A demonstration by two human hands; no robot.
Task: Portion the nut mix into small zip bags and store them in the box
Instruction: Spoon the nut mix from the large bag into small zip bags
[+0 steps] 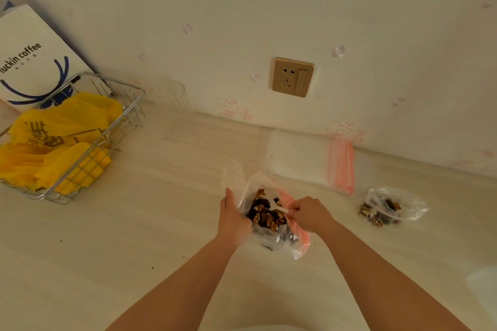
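Spoon (pixel 274 207) pinched in right hand (pixel 309 213) fingers; left hand (pixel 232 219) grips nut bag (pixel 269 219).

Wire basket (pixel 126 115) with yellow plastic bags (pixel 53 140) far left of hands, white coffee paper bag (pixel 29 56) behind it; gold wall socket (pixel 292 77) above hands.
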